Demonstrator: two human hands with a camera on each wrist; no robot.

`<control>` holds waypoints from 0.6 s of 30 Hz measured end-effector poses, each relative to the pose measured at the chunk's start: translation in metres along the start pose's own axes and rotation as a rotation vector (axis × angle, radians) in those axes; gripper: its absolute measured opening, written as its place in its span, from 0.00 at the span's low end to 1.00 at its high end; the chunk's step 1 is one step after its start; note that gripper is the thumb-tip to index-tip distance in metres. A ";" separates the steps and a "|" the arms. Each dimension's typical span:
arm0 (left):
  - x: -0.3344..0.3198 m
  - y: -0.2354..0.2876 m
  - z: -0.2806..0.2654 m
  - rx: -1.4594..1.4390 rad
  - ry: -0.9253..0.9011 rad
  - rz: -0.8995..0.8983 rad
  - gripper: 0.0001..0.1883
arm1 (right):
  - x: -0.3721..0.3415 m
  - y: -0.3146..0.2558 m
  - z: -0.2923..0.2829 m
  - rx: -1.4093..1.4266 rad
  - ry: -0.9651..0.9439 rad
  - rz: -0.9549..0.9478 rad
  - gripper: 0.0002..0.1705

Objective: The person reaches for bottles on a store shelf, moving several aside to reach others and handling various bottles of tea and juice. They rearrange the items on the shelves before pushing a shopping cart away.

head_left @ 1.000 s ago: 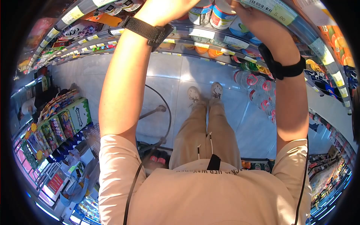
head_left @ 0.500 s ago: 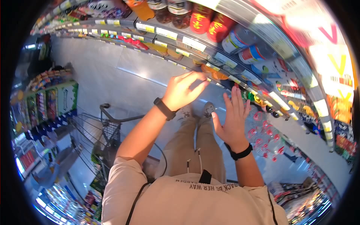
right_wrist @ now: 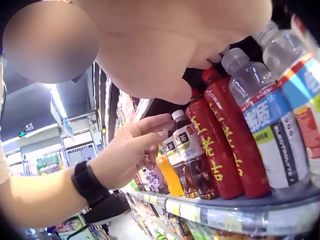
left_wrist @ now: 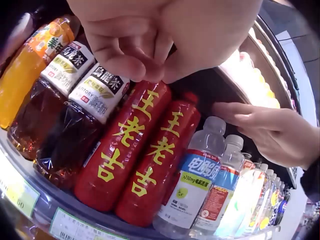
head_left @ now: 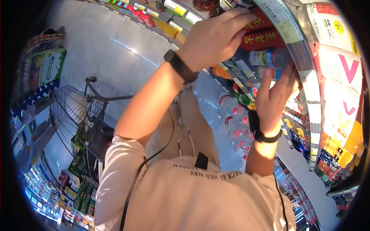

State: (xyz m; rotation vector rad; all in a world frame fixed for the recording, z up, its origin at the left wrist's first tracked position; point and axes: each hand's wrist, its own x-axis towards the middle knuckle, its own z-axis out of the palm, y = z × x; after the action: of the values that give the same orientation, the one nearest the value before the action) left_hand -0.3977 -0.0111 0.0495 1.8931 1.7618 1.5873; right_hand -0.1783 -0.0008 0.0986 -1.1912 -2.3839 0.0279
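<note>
Two red bottles with yellow characters (left_wrist: 122, 150) stand side by side on a shelf. My left hand (head_left: 212, 40) is at their tops, fingers loosely bent; in the left wrist view it covers one cap. Seen from the right wrist, a gap shows between its thumb and fingers, by the oolong tea bottles (right_wrist: 189, 142). My right hand (head_left: 275, 96) reaches in from the other side with fairly straight fingers. It is beside the clear electrolyte drink bottles (left_wrist: 190, 185), which have blue-and-white labels.
An orange drink bottle (left_wrist: 30, 85) stands beyond the oolong tea. The price rail (head_left: 306, 73) of a higher shelf curves past my right hand. A wire shopping cart (head_left: 73, 115) stands at my left. Packs of large water bottles (head_left: 237, 131) sit on the floor near my legs.
Both hands left the shelf, came down before my body, and are now raised to the shelf at the red bottles. The view has turned right, and the cart shows more fully.
</note>
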 end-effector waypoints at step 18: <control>0.063 -0.006 0.033 0.174 -0.378 0.239 0.19 | 0.070 0.050 0.019 -0.192 0.197 -0.238 0.14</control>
State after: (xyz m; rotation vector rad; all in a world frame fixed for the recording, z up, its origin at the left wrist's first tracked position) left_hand -0.3921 0.0577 0.0674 2.3710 1.6021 1.0604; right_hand -0.1848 0.0871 0.0989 -0.9342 -2.3739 -0.3850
